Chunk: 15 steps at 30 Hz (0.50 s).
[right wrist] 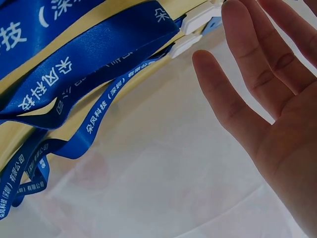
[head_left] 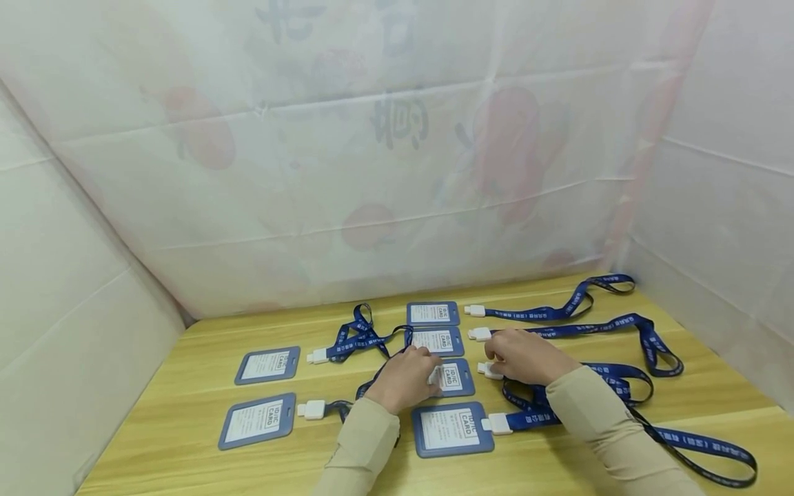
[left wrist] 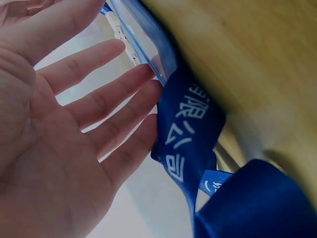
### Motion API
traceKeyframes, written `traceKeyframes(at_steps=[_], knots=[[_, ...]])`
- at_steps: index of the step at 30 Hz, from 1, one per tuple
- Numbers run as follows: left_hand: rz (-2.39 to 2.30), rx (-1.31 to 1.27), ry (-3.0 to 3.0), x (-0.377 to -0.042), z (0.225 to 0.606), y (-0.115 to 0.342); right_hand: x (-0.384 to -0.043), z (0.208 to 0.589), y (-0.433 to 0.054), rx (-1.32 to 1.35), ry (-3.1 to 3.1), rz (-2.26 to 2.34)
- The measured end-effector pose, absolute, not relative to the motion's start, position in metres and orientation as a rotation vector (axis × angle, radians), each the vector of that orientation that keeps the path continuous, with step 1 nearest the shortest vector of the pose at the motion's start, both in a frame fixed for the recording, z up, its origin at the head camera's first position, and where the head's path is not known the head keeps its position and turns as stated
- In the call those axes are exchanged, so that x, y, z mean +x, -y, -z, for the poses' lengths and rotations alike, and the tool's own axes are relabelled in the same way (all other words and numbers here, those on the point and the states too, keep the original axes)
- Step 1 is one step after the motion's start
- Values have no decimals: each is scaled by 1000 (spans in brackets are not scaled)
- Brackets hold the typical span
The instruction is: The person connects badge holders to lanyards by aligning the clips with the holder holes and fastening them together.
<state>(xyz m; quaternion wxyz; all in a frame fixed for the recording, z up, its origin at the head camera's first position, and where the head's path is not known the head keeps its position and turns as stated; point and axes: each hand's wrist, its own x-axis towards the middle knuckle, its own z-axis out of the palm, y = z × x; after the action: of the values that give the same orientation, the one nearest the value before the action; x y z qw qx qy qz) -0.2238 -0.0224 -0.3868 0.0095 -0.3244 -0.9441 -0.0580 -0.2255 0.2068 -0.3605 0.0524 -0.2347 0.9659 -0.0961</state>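
Observation:
My left hand (head_left: pixel 406 379) lies over the left part of a blue card holder (head_left: pixel 455 377), its fingertips touching it. Seen from the left wrist, the fingers (left wrist: pixel 106 99) are nearly straight beside the holder's edge and a twisted blue lanyard (left wrist: pixel 185 129). My right hand (head_left: pixel 528 356) pinches a white lanyard clip (head_left: pixel 489 371) just right of that holder. From the right wrist, three or so fingers (right wrist: pixel 257 64) show near white clips (right wrist: pixel 200 19), while the thumb is out of sight. Below, another holder (head_left: pixel 451 430) has a white clip (head_left: pixel 498 424) at its slot.
Two more holders (head_left: pixel 432 313) (head_left: pixel 438 340) lie above, with lanyards (head_left: pixel 546 313) to their right. Two holders (head_left: pixel 267 365) (head_left: pixel 257 421) lie at left beside lanyards (head_left: pixel 356 339). The wooden table (head_left: pixel 186 386) meets white cloth walls (head_left: pixel 298 193).

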Motion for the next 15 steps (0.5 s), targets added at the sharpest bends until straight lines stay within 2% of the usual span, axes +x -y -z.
traceKeyframes(at_steps=[15], knots=[[171, -995, 2965, -220, 387, 21, -228, 369, -201, -652, -2918, 167]])
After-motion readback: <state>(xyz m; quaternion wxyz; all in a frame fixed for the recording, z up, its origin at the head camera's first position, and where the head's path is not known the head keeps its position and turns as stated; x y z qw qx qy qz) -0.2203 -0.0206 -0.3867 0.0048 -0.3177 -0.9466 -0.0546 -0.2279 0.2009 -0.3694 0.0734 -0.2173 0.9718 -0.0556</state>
